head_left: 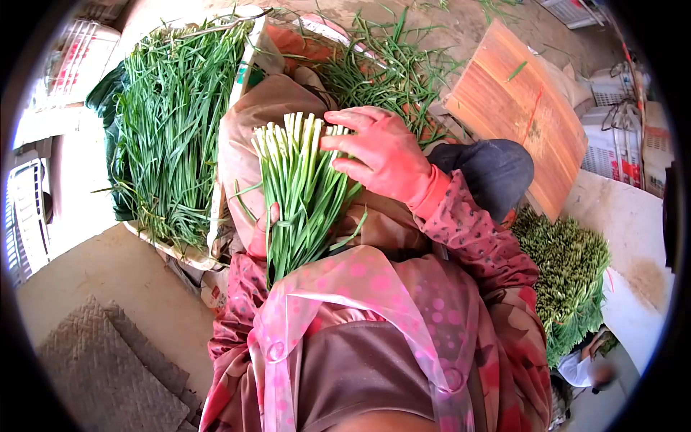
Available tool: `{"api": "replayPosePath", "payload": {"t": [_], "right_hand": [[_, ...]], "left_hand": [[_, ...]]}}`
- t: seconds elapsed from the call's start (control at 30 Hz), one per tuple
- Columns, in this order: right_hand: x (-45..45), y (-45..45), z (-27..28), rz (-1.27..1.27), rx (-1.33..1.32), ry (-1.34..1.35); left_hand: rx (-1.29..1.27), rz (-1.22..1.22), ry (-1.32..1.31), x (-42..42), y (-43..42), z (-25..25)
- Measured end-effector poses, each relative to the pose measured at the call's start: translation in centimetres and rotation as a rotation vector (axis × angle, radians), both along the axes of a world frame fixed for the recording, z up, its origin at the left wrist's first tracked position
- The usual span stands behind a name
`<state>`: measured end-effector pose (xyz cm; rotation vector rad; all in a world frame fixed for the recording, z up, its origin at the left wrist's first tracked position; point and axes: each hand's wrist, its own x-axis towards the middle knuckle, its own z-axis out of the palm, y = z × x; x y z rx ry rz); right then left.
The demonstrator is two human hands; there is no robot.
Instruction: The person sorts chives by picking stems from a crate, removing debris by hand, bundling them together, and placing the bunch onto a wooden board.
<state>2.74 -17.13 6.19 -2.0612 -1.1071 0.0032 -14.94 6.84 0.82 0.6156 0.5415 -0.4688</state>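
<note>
A bunch of garlic chives stands over my lap, its pale stem ends at the top and its green leaves hanging toward my apron. My left hand, in a red glove, is closed round the bunch from its left side; most of its fingers are hidden behind the leaves. At the upper right of the bunch is my right hand, also red-gloved, with its fingers stretched and apart. Its fingertips touch or nearly touch the outer stem ends.
Loose chives fill a crate at my left. More cut leaves lie scattered ahead. A wooden board leans at the right, above a big stack of bundled chives. Woven mats lie at lower left. Another person appears at lower right.
</note>
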Motion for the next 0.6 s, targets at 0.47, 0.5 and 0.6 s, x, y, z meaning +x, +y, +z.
{"api": "replayPosePath", "payload": {"t": [0.47,0.5,0.6], "right_hand": [[1.4,1.2,-5.6,-0.213,0.113,0.426],[2.1,1.2,-5.7,-0.307,0.073,0.492],[7.8,-1.7,-8.0,-0.626,0.529,0.953]], "left_hand": [[-0.039,-0.059,0.122,0.7,-1.2,0.1],[-0.05,-0.051,0.101,0.8,-1.1,0.0],[-0.042,-0.052,0.057,1.0,-1.2,1.1]]}}
